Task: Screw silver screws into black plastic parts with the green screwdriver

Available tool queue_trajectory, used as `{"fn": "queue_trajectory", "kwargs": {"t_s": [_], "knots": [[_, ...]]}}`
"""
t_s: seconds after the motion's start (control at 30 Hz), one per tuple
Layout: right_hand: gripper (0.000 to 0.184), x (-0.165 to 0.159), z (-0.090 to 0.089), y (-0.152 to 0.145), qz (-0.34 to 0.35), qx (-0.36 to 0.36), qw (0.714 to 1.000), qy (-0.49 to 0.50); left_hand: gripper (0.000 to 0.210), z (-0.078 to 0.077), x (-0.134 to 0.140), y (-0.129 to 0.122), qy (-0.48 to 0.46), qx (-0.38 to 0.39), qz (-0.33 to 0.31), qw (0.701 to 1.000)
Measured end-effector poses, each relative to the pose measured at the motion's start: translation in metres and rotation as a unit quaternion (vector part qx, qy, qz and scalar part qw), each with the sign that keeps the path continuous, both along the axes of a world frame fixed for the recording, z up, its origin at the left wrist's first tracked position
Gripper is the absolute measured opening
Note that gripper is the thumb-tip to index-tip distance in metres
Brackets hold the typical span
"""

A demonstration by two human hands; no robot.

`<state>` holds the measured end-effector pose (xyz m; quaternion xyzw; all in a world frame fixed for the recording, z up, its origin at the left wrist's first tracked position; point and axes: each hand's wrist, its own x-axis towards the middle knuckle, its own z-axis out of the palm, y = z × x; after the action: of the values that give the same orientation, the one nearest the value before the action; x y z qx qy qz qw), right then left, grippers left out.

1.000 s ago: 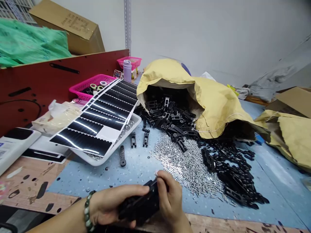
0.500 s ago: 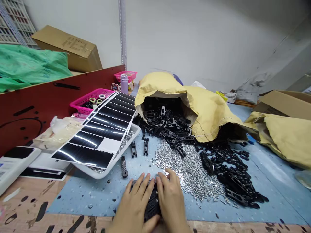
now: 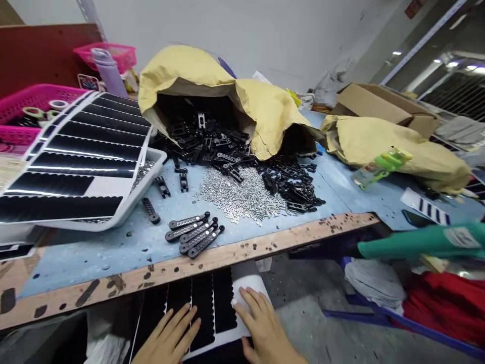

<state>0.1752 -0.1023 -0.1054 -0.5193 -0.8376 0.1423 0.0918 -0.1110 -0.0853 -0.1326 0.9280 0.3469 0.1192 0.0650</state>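
Note:
Below the table edge lies a sheet of black stickers with scalloped edges and a white border [image 3: 202, 303]. My left hand [image 3: 170, 336] rests on its black strips, fingers spread. On the white border at the right is my right hand [image 3: 267, 328], fingers stretched out; a tiny white bit shows at one fingertip. Several black perforated link arms [image 3: 197, 235] lie fanned together on the blue table top [image 3: 125, 263]. Another black arm [image 3: 150, 210] and two slotted black pieces [image 3: 183, 180] lie behind them.
Silver screws and nuts [image 3: 242, 194] are heaped mid-table, beside black parts [image 3: 291, 187]. Yellow sacks [image 3: 189, 65] spill more parts behind. More sticker sheets [image 3: 79, 159] lie over a white tray [image 3: 151, 172]. A person's green sleeve [image 3: 413, 242] reaches in at right.
The view has swung right and down. My hands have left the black arms, which now lie fanned on the table, and are on the sticker sheet below the edge. A green sleeve has appeared at right.

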Motion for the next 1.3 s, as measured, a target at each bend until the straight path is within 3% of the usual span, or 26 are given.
{"fn": "queue_trajectory", "kwargs": {"t_s": [0.1,0.23,0.3,0.43,0.5,0.6,0.73,0.87,1.17,1.3], "knots": [[0.070,-0.005,-0.003,-0.003,-0.021,-0.009,1.000,-0.005,0.082,-0.010,0.004,-0.002,0.023,-0.009,-0.006,1.000],[0.040,0.015,0.002,0.003,0.021,0.078,0.996,0.024,0.046,-0.002,0.009,0.012,-0.021,0.067,-0.072,0.995],[0.033,0.034,0.002,0.004,0.019,0.128,0.991,0.037,0.030,0.005,0.016,0.018,-0.062,0.090,-0.081,0.991],[0.044,0.058,0.003,0.000,-0.093,0.155,0.983,0.038,0.027,0.019,0.050,0.022,-0.086,0.005,-0.052,0.995],[0.048,0.052,0.001,-0.002,-0.164,0.150,0.973,0.066,0.037,0.022,0.071,0.025,-0.103,-0.049,-0.041,0.993],[0.040,0.020,-0.009,0.001,-0.224,0.128,0.961,0.103,0.050,0.018,0.094,0.037,-0.172,-0.132,-0.010,0.976],[0.051,-0.024,-0.039,0.010,-0.252,0.110,0.960,0.056,0.054,0.003,0.103,0.052,-0.205,-0.196,0.021,0.959],[0.044,-0.039,-0.062,0.011,-0.263,0.137,0.954,0.030,0.053,-0.004,0.098,0.055,-0.201,-0.227,0.031,0.952],[0.051,-0.050,-0.051,0.019,-0.269,0.085,0.959,-0.003,0.052,0.000,0.091,0.063,-0.211,-0.272,0.036,0.938],[0.046,-0.049,-0.047,0.019,-0.263,0.109,0.959,-0.009,0.048,0.004,0.088,0.063,-0.226,-0.266,0.030,0.937]]}}
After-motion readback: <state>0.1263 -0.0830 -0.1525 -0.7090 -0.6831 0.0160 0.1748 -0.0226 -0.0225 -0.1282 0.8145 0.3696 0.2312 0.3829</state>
